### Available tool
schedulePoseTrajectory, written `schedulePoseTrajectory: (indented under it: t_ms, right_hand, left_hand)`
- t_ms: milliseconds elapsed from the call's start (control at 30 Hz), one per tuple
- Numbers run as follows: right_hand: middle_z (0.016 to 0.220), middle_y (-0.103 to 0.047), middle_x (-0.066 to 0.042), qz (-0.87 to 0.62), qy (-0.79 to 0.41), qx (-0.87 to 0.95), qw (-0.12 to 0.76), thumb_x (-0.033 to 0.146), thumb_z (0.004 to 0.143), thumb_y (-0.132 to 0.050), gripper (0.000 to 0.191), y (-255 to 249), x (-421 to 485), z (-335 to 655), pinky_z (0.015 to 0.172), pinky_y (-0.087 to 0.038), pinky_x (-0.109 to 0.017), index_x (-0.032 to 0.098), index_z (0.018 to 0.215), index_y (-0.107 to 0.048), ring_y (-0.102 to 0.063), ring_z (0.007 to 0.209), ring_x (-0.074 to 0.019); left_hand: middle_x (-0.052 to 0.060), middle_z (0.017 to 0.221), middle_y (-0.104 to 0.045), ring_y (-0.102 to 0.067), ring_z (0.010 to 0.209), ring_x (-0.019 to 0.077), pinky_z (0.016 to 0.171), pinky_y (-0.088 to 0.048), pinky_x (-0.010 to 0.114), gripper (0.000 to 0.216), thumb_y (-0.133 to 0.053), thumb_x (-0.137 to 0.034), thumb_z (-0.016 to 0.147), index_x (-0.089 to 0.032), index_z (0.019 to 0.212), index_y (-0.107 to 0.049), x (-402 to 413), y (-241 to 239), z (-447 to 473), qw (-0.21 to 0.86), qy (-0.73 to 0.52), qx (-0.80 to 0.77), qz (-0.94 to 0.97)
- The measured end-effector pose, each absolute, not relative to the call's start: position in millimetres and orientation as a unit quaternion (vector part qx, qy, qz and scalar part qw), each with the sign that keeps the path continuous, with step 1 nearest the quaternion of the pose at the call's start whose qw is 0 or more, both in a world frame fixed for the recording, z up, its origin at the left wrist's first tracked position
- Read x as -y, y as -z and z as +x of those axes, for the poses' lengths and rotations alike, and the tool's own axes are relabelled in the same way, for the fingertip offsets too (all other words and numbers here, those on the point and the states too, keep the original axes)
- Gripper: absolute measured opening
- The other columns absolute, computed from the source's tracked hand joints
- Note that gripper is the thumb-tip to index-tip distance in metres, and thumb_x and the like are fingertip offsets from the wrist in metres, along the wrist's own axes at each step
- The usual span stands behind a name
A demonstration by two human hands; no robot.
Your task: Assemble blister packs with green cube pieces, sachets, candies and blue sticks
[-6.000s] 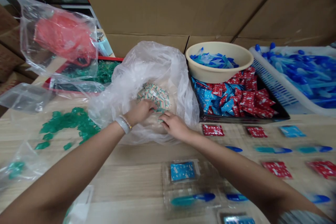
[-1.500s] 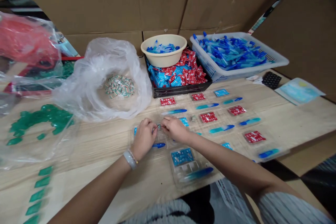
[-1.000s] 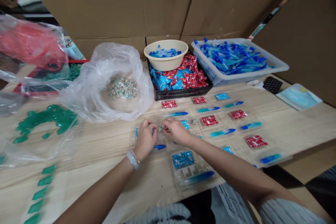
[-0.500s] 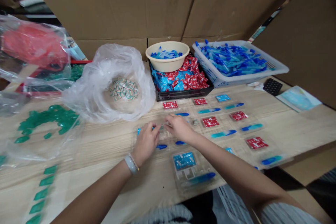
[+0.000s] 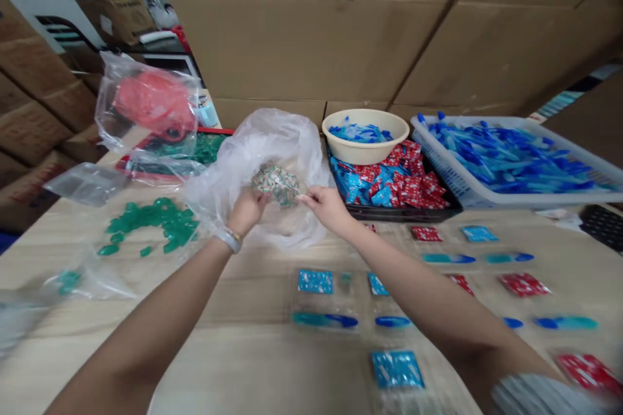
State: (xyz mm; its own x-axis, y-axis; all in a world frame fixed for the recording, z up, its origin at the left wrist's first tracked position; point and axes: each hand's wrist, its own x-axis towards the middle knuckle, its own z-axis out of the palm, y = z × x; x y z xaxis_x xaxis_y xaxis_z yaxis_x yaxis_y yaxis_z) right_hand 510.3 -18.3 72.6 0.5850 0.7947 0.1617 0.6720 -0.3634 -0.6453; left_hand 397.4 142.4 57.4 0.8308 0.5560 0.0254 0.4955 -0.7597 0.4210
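My left hand [image 5: 247,212] reaches into the mouth of a clear plastic bag [image 5: 214,191], fingers pinched together at the edge of a heap of tiny white, green and orange pieces [image 5: 276,183]. On the heap's other side is my right hand [image 5: 329,207], its thumb and forefinger also pinched. Whatever sits between the fingertips of either hand is too small to make out. Nearer me lie clear blister trays holding a blue packet [image 5: 315,281] and a blue-and-teal pen-shaped stick [image 5: 325,320]; my right forearm hides part of the rows.
Behind the trays stands a black box [image 5: 403,213] of red and blue packets, topped by a cream bowl [image 5: 365,154]. To its right is a white basket [image 5: 549,198] of blue sticks. Green translucent pieces [image 5: 168,224] lie at left, near a bag of red plastic [image 5: 156,104].
Both hands have moved from the blister trays to the bag of small pieces. The view has swung left, and the row of green pieces at lower left is out of sight.
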Motion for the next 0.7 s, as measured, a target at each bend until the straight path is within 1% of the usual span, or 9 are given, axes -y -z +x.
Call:
schedulePoseTrajectory:
  t_ms: [67,100,167,200,267,367,467,567,700]
  right_hand:
    - [0.055,-0.051,0.001,-0.847,-0.102,0.428,0.299,0.030,0.082,-0.042,0.026,-63,-12,515,0.052,-0.032,-0.021,0.016,0.066,-0.057,-0.045,0.054,-0.0115]
    - [0.061,-0.055,0.000,-0.853,-0.104,0.429,0.279,0.026,0.082,-0.040,0.023,-57,-25,516,0.054,-0.033,-0.022,0.016,0.075,-0.059,-0.047,0.058,-0.0123]
    - [0.080,-0.060,-0.004,-0.853,-0.101,0.450,0.246,0.016,0.079,-0.040,0.025,-46,-46,519,0.061,-0.036,-0.022,0.017,0.095,-0.059,-0.052,0.069,-0.0133]
    - [0.088,-0.060,-0.005,-0.850,-0.100,0.464,0.230,0.014,0.078,-0.041,0.028,-42,-54,519,0.064,-0.037,-0.022,0.017,0.100,-0.058,-0.053,0.074,-0.0137]
    - [0.095,-0.059,-0.007,-0.849,-0.097,0.483,0.192,0.016,0.077,-0.043,0.027,-35,-68,520,0.069,-0.038,-0.023,0.017,0.098,-0.060,-0.054,0.081,-0.0150]
    - [0.095,-0.059,-0.009,-0.873,-0.069,0.467,0.121,0.024,0.079,-0.044,0.023,-27,-81,518,0.070,-0.038,-0.026,0.016,0.092,-0.062,-0.054,0.082,-0.0176]
    - [0.098,-0.057,-0.010,-0.877,-0.019,0.474,0.074,0.028,0.079,-0.046,0.023,-20,-86,513,0.072,-0.037,-0.029,0.017,0.093,-0.061,-0.052,0.087,-0.0201]
    - [0.096,-0.057,-0.009,-0.856,0.002,0.512,0.066,0.029,0.079,-0.048,0.021,-15,-88,508,0.077,-0.036,-0.032,0.018,0.090,-0.062,-0.050,0.091,-0.0225]
    - [0.096,-0.057,-0.010,-0.853,0.011,0.518,0.069,0.029,0.078,-0.050,0.020,-13,-90,503,0.081,-0.033,-0.036,0.018,0.091,-0.061,-0.048,0.092,-0.0237]
  left_hand:
    - [0.007,0.072,-0.064,-0.057,0.071,0.0171,0.064,-0.039,0.023,0.028,-0.041,-0.026,0.081,-0.013,0.076,-0.065,-174,-50,407,0.196,-0.046,-0.328,0.923]
    - [0.008,0.073,-0.064,-0.058,0.072,0.0181,0.064,-0.039,0.024,0.025,-0.042,-0.024,0.080,-0.012,0.079,-0.065,-184,-45,411,0.194,-0.042,-0.339,0.920]
    - [0.010,0.076,-0.065,-0.059,0.074,0.0198,0.064,-0.040,0.025,0.024,-0.044,-0.021,0.077,-0.011,0.083,-0.065,-194,-34,418,0.194,-0.040,-0.350,0.916]
    - [0.012,0.076,-0.065,-0.059,0.074,0.0208,0.064,-0.040,0.026,0.024,-0.046,-0.022,0.076,-0.010,0.084,-0.065,-196,-29,420,0.194,-0.038,-0.356,0.913]
    - [0.014,0.078,-0.064,-0.060,0.074,0.0226,0.063,-0.041,0.027,0.026,-0.050,-0.026,0.073,-0.007,0.085,-0.064,-195,-18,425,0.196,-0.036,-0.363,0.910]
    - [0.017,0.084,-0.063,-0.059,0.079,0.0246,0.066,-0.043,0.028,0.034,-0.055,-0.031,0.070,-0.005,0.091,-0.062,-192,-7,430,0.195,-0.046,-0.367,0.908]
    - [0.017,0.086,-0.062,-0.059,0.080,0.0230,0.068,-0.044,0.027,0.035,-0.055,-0.029,0.071,-0.005,0.095,-0.059,-192,0,430,0.190,-0.077,-0.369,0.907]
    - [0.014,0.084,-0.063,-0.059,0.077,0.0202,0.068,-0.044,0.026,0.029,-0.051,-0.025,0.073,-0.008,0.095,-0.060,-194,4,429,0.199,-0.098,-0.368,0.903]
    - [0.014,0.085,-0.063,-0.059,0.076,0.0198,0.068,-0.044,0.027,0.027,-0.048,-0.019,0.073,-0.008,0.095,-0.061,-195,5,426,0.223,-0.110,-0.365,0.897]
